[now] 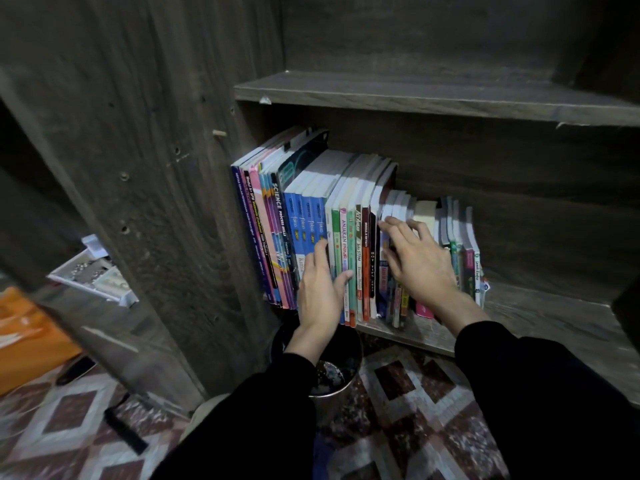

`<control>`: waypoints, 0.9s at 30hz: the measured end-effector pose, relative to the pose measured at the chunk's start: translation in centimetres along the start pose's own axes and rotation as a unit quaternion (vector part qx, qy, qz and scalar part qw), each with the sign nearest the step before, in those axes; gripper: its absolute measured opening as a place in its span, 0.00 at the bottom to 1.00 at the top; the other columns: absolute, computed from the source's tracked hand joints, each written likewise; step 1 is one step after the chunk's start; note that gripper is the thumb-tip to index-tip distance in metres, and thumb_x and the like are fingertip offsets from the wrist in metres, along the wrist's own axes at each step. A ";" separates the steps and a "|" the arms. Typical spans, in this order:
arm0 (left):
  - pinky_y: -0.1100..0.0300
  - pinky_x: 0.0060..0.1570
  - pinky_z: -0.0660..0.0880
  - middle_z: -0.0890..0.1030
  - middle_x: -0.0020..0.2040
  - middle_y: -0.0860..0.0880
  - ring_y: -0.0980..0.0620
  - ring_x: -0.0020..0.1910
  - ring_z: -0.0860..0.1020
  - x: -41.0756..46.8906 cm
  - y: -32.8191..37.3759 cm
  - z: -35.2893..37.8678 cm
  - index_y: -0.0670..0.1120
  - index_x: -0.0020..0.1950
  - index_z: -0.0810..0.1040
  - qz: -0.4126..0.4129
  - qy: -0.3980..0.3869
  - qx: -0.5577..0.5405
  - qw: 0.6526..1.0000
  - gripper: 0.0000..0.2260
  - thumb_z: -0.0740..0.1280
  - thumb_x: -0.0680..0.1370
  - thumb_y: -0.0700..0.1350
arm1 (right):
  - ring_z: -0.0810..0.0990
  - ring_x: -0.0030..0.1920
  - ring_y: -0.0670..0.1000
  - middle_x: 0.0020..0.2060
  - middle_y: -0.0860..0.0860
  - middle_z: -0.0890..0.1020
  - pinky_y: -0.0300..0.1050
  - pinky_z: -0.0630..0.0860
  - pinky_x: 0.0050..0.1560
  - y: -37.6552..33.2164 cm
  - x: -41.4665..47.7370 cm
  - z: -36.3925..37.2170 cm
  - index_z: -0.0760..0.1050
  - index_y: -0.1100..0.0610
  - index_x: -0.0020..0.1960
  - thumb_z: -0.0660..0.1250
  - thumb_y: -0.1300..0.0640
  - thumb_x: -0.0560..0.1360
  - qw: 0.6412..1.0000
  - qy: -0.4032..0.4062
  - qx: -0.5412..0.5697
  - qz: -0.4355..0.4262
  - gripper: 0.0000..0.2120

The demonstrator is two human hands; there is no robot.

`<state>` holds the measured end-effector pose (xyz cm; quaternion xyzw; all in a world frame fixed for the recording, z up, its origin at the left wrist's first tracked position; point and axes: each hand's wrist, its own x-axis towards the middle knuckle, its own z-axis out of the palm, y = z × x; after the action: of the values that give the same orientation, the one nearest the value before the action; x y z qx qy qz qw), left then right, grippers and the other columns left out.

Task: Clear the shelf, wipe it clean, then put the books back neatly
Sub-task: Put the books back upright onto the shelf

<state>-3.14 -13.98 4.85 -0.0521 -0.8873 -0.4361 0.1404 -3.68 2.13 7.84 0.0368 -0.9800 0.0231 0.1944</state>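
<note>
- Left hand (320, 292): lies flat with the fingers straight against the spines and the thumb stretched toward the other hand. It grasps nothing. Judged purpose: to brace the tall volumes so that they do not topple when their neighbours move.
- Right hand (417, 261): the fingers are bent over the top edges of the short books (398, 202), just beyond the left thumb, hooking them from above. The top edge is the only free purchase, because the spines are packed tight.
- Books (273, 237): the row stands upright on the lower shelf board (554, 317).
  - The tallest volumes are outboard of the left hand, pressed to the cabinet wall.
  - The short ones are under the right fingers.
  - A few thin ones past the right wrist lean slightly.
- Shelf board: exposed wood shows only on the far side of the right hand.
- Bin (332, 375): stands on the floor directly beneath the left wrist.
- Stage, as a judgement: the row is complete, so this is either the first removal or the final squaring-up. The hooked grasp favours removal.
- Risk: pulling the short group may drag the adjoining thin books off the front edge.
</note>
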 end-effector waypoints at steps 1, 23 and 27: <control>0.53 0.55 0.74 0.71 0.67 0.46 0.47 0.56 0.77 0.2 -0.1 -0.3 0.47 0.74 0.59 0.007 -0.007 0.027 1.000 0.32 0.69 0.75 0.50 | 0.63 0.70 0.52 0.72 0.45 0.65 0.46 0.77 0.47 0.0 0.0 0.0 0.59 0.49 0.74 0.58 0.50 0.81 1.000 0.001 0.000 0.000 0.23; 0.51 0.50 0.78 0.74 0.44 0.50 0.51 0.41 0.77 6.0 0.2 -6.0 0.63 0.75 0.53 0.123 -0.091 0.019 0.988 0.43 0.76 0.68 0.49 | 0.65 0.69 0.53 0.71 0.46 0.68 0.47 0.79 0.47 -0.2 0.0 -0.3 0.62 0.50 0.73 0.58 0.50 0.80 1.000 0.004 0.012 0.000 0.22; 0.49 0.49 0.78 0.75 0.43 0.50 0.51 0.42 0.77 6.1 0.2 -6.0 0.62 0.75 0.55 0.116 -0.091 0.010 0.989 0.42 0.76 0.68 0.49 | 0.65 0.69 0.53 0.71 0.46 0.68 0.47 0.79 0.47 -0.2 0.0 -0.2 0.62 0.50 0.73 0.58 0.51 0.80 1.000 0.004 0.015 0.001 0.22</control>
<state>-7.66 -18.79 10.26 -0.1928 -0.8887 -0.4016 0.1089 -3.58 1.93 8.02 0.0384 -0.9788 0.0385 0.1974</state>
